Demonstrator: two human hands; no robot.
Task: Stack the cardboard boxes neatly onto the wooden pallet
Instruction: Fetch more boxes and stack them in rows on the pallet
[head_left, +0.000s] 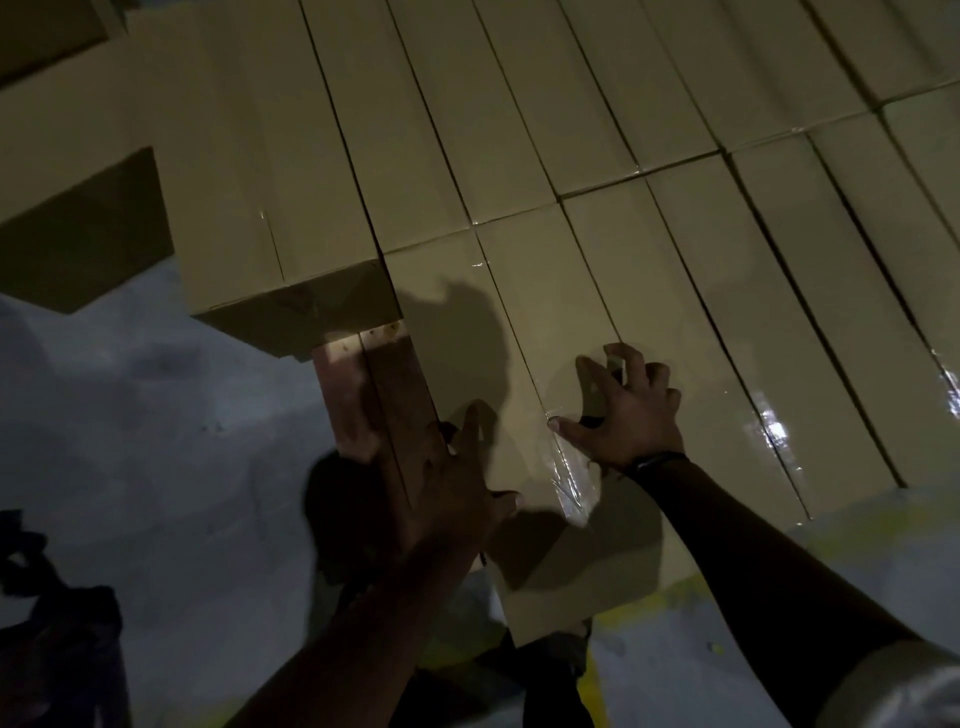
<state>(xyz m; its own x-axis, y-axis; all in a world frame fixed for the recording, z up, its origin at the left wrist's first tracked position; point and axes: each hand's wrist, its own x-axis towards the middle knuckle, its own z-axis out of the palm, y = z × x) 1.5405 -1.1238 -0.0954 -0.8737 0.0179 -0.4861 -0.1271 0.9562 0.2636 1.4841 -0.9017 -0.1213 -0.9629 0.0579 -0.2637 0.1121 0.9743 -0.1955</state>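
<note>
A: How far along is the stacking?

B: I judge it well advanced. Two rows of boxes (701, 270) lie side by side, long edges touching, from the near edge to the top of the view. I can't tell how many layers sit beneath them.

A: And the one in hand?

B: The near-left box (457, 322), with the clear tape down its middle, lies on the stack at the end of the near row, touching its right-hand neighbour. It looks placed, or nearly so.

A: Is either grip closed on it?

B: No. The left hand (447, 483) lies along the box's left edge, fingers straight, thumb on top. The right hand (631, 410) is spread on the top, bent fingertips pressing down. Both touch it; neither wraps round it. I read that as squaring it up.

A: What's left?

B: A strip of the wooden pallet (374, 384) shows bare just left of that box, so this corner may take more. Other boxes (67, 239) sit at the far left over the grey floor (156, 415); whether they await stacking, I can't tell.
</note>
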